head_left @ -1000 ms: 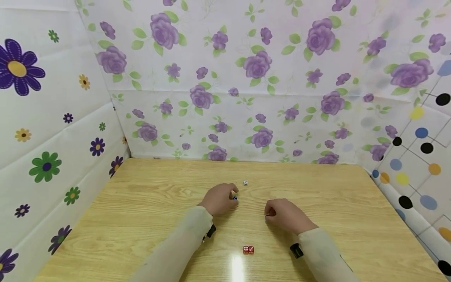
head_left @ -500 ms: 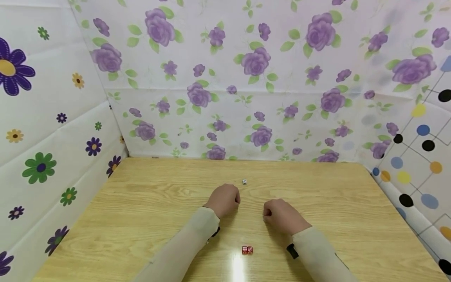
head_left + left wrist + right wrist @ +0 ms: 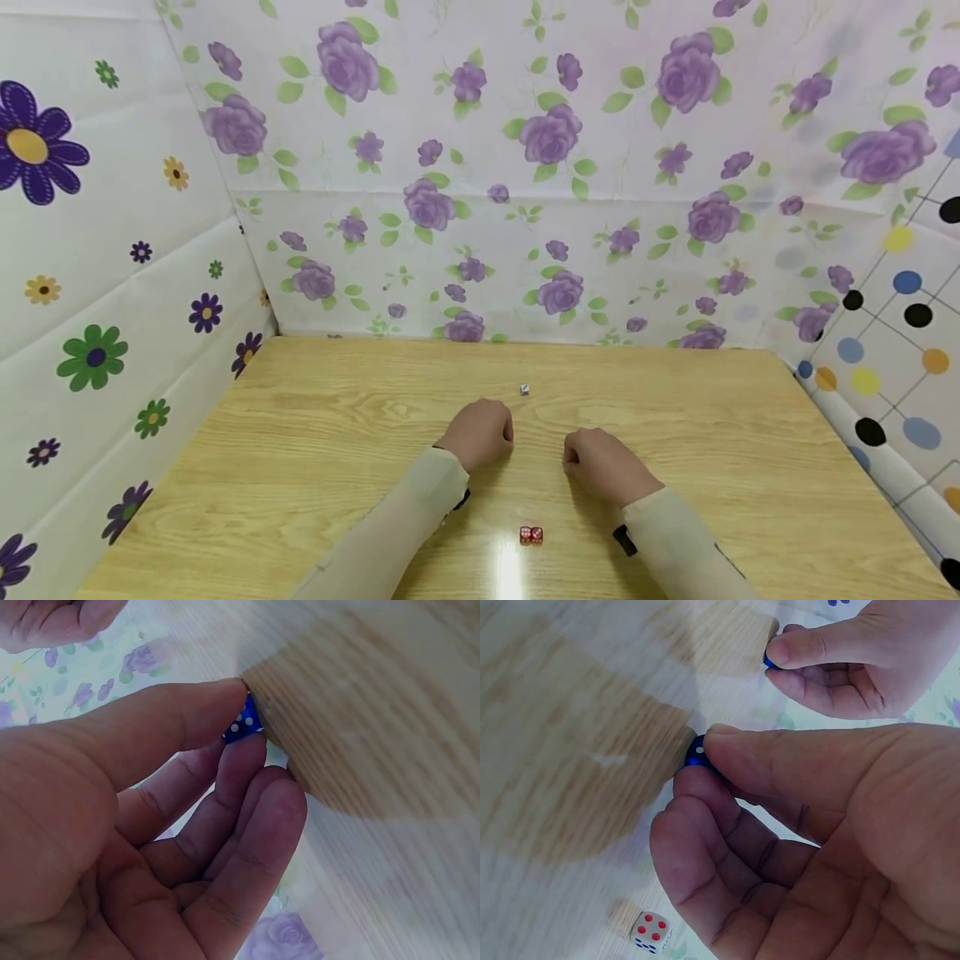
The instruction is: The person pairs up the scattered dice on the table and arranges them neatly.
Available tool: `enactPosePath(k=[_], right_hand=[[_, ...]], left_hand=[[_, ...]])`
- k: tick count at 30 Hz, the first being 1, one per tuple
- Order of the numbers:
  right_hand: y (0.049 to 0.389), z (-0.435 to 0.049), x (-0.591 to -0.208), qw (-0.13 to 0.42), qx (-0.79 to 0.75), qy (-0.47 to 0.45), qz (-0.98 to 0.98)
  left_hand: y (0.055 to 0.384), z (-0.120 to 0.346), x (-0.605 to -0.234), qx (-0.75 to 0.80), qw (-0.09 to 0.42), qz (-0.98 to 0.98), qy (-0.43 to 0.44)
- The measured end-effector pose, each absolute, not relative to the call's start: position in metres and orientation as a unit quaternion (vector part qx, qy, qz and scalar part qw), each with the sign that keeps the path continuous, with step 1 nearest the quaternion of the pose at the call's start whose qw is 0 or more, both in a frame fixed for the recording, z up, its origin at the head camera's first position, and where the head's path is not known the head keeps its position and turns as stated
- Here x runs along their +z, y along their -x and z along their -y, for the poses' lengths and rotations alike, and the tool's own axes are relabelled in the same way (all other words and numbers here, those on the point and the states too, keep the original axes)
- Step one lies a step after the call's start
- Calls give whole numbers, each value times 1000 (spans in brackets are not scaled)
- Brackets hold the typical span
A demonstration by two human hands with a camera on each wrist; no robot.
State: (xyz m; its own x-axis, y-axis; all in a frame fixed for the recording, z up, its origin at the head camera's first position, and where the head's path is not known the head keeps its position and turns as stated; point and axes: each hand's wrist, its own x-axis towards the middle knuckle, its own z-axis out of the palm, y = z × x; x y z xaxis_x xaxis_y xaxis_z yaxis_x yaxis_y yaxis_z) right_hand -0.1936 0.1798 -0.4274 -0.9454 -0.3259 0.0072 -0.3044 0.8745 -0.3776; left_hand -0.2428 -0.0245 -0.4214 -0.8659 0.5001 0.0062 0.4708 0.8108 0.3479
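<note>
Left hand [image 3: 477, 434] pinches left blue die [image 3: 245, 729], right hand [image 3: 609, 463] pinches right blue die [image 3: 696, 755]. Both dice at tabletop [image 3: 337, 433], contact unclear. White die [image 3: 525, 389] just beyond left hand; two red dice [image 3: 531, 535] side by side on near side. Blue dice: compact cubes, pipped face toward each wrist view, white pips.

Table [image 3: 315, 467]: light brown wood, wavy lines | close part: two little red dice [image 3: 532, 535] side by side, bright shine [image 3: 509, 575] on the wood just in front | farther back: one little white die [image 3: 524, 389] with red and blue dots
</note>
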Motion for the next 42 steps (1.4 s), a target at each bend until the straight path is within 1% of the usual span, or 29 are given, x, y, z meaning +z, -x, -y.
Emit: enactPosePath(k=[5, 9, 16, 26, 31, 37, 42], right_hand=[[191, -176, -429, 18, -180, 153, -971], [190, -176, -429, 24, -181, 151, -972], [194, -184, -427, 32, -183, 140, -972], [197, -184, -430, 14, -163, 144, -976], [198, -189, -431, 22, -163, 153, -975], [197, -196, -429, 37, -175, 150, -972], [196, -198, -426, 33, -179, 149, -972]], left_hand=[[237, 26, -421, 187, 49, -946, -259], [232, 27, -422, 201, 57, -941, -266], [230, 29, -425, 195, 52, -933, -297], [230, 31, -428, 218, 64, -930, -287], [229, 32, -429, 219, 72, -928, -291], [229, 41, -425, 229, 79, -930, -275], [231, 45, -425, 244, 82, -932, -255]])
